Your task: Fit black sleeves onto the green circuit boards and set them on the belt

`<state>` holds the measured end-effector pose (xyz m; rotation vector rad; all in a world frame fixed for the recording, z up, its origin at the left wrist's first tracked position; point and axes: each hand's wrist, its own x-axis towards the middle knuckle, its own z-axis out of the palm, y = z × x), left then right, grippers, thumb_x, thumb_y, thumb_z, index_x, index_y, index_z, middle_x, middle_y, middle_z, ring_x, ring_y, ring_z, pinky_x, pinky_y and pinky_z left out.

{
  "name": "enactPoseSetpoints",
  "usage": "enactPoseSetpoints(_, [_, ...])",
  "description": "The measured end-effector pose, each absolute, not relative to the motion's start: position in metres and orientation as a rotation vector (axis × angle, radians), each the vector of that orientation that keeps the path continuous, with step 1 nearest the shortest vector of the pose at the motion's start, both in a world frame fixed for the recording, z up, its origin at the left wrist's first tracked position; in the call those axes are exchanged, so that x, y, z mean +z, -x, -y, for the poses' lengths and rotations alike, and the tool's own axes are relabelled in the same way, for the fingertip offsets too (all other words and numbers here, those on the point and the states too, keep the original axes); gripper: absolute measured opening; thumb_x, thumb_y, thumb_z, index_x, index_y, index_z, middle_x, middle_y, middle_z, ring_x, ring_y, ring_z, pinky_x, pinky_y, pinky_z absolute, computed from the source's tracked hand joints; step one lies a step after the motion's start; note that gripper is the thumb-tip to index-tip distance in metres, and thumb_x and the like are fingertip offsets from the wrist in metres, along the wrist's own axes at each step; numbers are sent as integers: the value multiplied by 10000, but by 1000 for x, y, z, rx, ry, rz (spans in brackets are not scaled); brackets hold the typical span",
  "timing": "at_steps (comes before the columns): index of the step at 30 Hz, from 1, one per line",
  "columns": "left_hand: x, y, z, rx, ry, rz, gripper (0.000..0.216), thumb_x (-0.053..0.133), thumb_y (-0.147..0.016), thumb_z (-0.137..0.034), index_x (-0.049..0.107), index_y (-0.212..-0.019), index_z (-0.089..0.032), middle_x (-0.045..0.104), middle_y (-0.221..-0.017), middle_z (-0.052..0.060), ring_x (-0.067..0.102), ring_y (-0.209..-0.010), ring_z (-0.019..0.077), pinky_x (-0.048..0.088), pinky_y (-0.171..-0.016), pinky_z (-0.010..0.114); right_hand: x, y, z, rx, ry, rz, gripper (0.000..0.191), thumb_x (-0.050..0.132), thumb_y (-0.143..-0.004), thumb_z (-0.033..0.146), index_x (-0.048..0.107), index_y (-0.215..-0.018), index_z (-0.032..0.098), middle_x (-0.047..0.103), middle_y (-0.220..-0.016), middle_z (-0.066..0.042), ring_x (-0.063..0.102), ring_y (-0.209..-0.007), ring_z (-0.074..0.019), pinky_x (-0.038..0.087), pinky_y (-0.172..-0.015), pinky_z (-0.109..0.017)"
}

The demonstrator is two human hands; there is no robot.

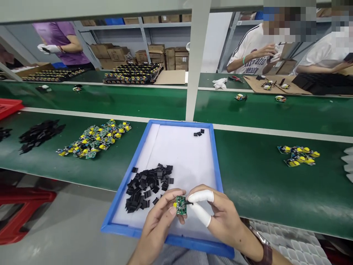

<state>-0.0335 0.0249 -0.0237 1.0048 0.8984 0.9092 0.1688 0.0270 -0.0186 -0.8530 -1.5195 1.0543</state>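
Observation:
Between the thumb and fingers of my left hand (162,217) is a small green circuit board (181,205) with a yellow part at its left edge. My right hand (217,211), with white finger cots on thumb and forefinger, pinches a small black piece (190,202) against the board's right edge. Both hands are over the near end of a white tray with a blue rim (217,162). A heap of small black clips (150,180) lies in the tray, left of my hands. A few more black clips (199,133) sit at its far right corner.
Left of the tray lies a pile of circuit boards with yellow parts (96,138), then a pile of black pieces (41,134). Several boards (299,155) lie on the right. Beyond a white post (195,62), a green conveyor (132,100) carries parts; co-workers stand behind it.

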Motion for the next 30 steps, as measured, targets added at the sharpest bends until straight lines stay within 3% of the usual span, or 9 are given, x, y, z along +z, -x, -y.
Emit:
enactPoseSetpoints(3, [-25, 33, -22, 961, -1010, -965, 320, 646, -952, -333, 692, -1262, -271, 653, -1346, 117, 676, -878, 194, 570, -827, 326, -19, -167, -25, 1078, 873, 1459, 284, 614, -951, 62, 690, -1132, 267, 713, -1038, -56, 703, -939, -208, 569, -830, -346])
enactPoseSetpoints(7, [-31, 35, -22, 1084, -1098, -1011, 183, 767, -858, -227, 764, -1033, -278, 712, -1252, 92, 679, -1080, 244, 569, -851, 298, -21, -162, -22, 1119, 952, 1337, 184, 638, -931, 100, 704, -1028, 242, 699, -945, -44, 685, -840, -193, 561, -747, -315])
enactPoseSetpoints(10, [-34, 38, -23, 1111, -1177, -1002, 99, 788, -831, -198, 794, -908, -260, 725, -1204, 96, 684, -1087, 251, 578, -873, 318, -23, -158, -21, 1115, 1017, 1306, 199, 664, -907, 116, 712, -1053, 242, 697, -914, -38, 670, -804, -185, 554, -724, -302])
enactPoseSetpoints(14, [-35, 35, -22, 1177, -1129, -1035, 242, 818, -799, -210, 797, -1030, -279, 734, -1113, 84, 707, -1073, 255, 591, -927, 343, -21, -152, -18, 1019, 1024, 1339, 183, 659, -904, 111, 724, -1004, 249, 693, -878, -27, 652, -777, -177, 533, -712, -297])
enactPoseSetpoints(17, [-36, 34, -21, 1155, -1072, -1055, 382, 829, -786, -243, 770, -1162, -282, 671, -1309, 105, 681, -1183, 296, 579, -990, 373, -18, -150, -15, 987, 1047, 1366, 173, 650, -896, 107, 722, -981, 239, 704, -869, -29, 651, -760, -176, 529, -702, -294])
enactPoseSetpoints(21, [-41, 39, -18, 1066, -1127, -1040, 279, 765, -857, -275, 784, -1134, -248, 667, -1353, 127, 576, -1336, 321, 519, -1082, 404, -17, -150, -14, 978, 1072, 1383, 152, 638, -887, 105, 714, -941, 225, 701, -850, -26, 646, -750, -172, 525, -697, -289])
enactPoseSetpoints(30, [-40, 38, -18, 1093, -1017, -952, 153, 779, -848, -213, 788, -998, -237, 703, -1257, 106, 691, -1175, 294, 562, -1020, 418, -24, -150, -9, 965, 1017, 1393, 188, 650, -903, 92, 702, -1006, 241, 706, -896, -21, 653, -775, -164, 529, -718, -284])
